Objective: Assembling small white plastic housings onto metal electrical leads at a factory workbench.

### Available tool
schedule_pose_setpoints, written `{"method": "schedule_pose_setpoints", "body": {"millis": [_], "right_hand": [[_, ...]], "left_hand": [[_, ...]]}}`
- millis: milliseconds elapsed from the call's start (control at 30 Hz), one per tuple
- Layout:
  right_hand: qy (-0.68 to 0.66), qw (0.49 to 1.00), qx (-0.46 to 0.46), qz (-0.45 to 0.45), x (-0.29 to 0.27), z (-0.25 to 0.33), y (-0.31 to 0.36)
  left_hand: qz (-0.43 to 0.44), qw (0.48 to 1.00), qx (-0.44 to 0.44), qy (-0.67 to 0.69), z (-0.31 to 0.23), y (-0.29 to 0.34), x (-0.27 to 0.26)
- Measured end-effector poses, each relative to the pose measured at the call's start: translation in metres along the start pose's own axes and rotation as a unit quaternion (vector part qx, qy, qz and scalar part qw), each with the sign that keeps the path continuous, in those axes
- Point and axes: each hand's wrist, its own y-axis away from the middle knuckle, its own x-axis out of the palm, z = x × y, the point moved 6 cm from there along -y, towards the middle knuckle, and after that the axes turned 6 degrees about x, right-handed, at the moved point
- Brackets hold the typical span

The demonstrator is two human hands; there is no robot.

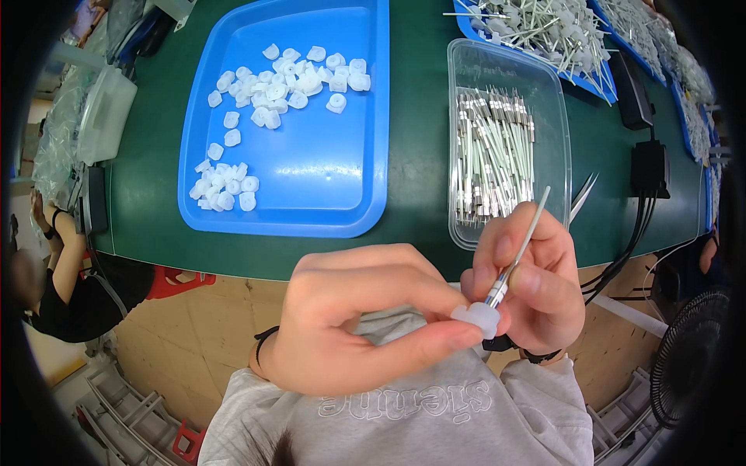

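Observation:
My left hand (350, 318) pinches a small translucent white plastic cap (479, 317) between thumb and fingertips. Closed around a thin pale rod with a metal collar (522, 248), my right hand (540, 283) keeps it tilted, its upper end pointing up and right. The collar's lower end meets the cap; how deep it sits inside cannot be seen. Both hands are in front of the table's near edge. Behind the left hand, a blue tray (311, 210) carries loose white caps (280, 85). A clear plastic box (556, 155) beyond the right hand contains many similar rods (493, 155).
Tweezers (583, 194) lie right of the clear box. Black boxes with cables (650, 167) stand farther right. A blue tray of capped rods (544, 39) is at the back. At left are a translucent bin (107, 113) and a seated person's arm (70, 248). A black fan (691, 357) stands lower right.

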Motion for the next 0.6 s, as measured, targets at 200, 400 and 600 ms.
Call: {"method": "schedule_pose_setpoints", "body": {"millis": [200,400,600], "right_hand": [[0.18,0.977,-0.088,0.078,0.012,0.016,0.001],[0.232,0.963,-0.119,0.071,0.017,0.018,0.003],[0.232,0.966,-0.058,0.095,0.018,0.014,0.004]], "left_hand": [[-0.01,0.999,-0.028,0.025,0.003,0.004,-0.002],[0.018,0.998,-0.051,0.042,0.01,0.004,-0.002],[0.058,0.995,-0.06,0.055,0.008,0.008,-0.001]]}}
